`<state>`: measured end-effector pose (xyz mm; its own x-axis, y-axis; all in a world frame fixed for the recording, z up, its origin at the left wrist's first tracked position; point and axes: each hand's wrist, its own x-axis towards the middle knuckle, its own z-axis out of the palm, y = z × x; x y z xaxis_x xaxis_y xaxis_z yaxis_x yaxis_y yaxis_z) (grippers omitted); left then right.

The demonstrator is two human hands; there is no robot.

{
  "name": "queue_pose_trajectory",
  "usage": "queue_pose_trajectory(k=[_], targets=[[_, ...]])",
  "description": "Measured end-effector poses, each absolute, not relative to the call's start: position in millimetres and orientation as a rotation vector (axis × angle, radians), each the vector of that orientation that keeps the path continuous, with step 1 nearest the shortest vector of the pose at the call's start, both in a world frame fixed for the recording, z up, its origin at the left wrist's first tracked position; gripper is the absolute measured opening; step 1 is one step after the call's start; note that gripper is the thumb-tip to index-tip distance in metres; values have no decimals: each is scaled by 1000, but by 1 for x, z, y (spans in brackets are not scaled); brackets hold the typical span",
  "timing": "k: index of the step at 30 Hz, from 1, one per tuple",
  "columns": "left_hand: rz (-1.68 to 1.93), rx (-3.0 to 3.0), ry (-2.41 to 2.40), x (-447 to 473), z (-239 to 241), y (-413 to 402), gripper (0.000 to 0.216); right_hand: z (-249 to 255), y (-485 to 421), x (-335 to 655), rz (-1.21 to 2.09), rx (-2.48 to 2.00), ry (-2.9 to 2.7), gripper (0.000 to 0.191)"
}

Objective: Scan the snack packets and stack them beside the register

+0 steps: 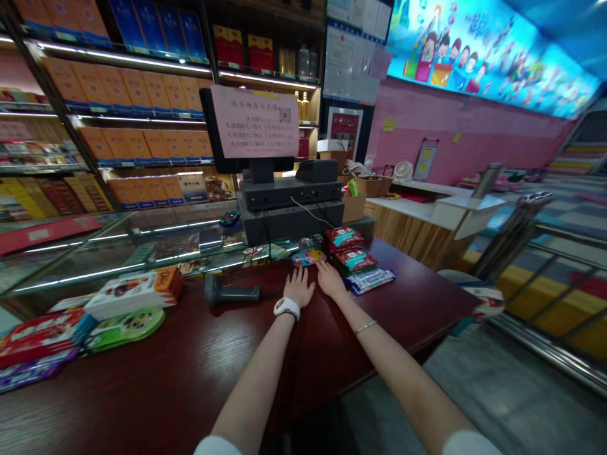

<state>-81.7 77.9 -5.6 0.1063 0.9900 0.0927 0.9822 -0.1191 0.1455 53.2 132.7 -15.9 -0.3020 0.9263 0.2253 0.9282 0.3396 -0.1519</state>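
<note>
Both my hands lie flat side by side on a dark red wooden counter (199, 366). My left hand (298, 287), with a white watch on its wrist, has its fingers spread and reaches toward a small colourful oval packet (309, 257). My right hand (331, 280), with a thin bracelet on the wrist, is open too, its fingers next to a stack of red snack packets (355, 258) and a blue-white packet (370, 280). Neither hand holds anything.
A barcode scanner (230, 292) lies left of my hands. Behind stands a black cash register (289, 202) with a screen bearing a pink notice. Boxes and packets (135, 292) sit at the left. A glass case and shelves of cartons fill the back.
</note>
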Motion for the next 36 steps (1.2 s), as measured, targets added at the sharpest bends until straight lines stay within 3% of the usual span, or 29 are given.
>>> queue_pose_trajectory(k=[9, 15, 23, 36], targets=[[294, 2316, 2037, -86, -2, 25, 61, -12, 94, 49, 14, -1667, -2349, 55], [580, 2431, 2123, -109, 15, -13, 61, 2, 58, 37, -156, -1435, -2399, 64], [620, 2459, 2334, -178, 42, -60, 58, 32, 14, -15, -91, -1206, -2460, 61], [753, 2247, 2655, -305, 29, -134, 53, 46, -49, -141, 117, -779, -2557, 64]])
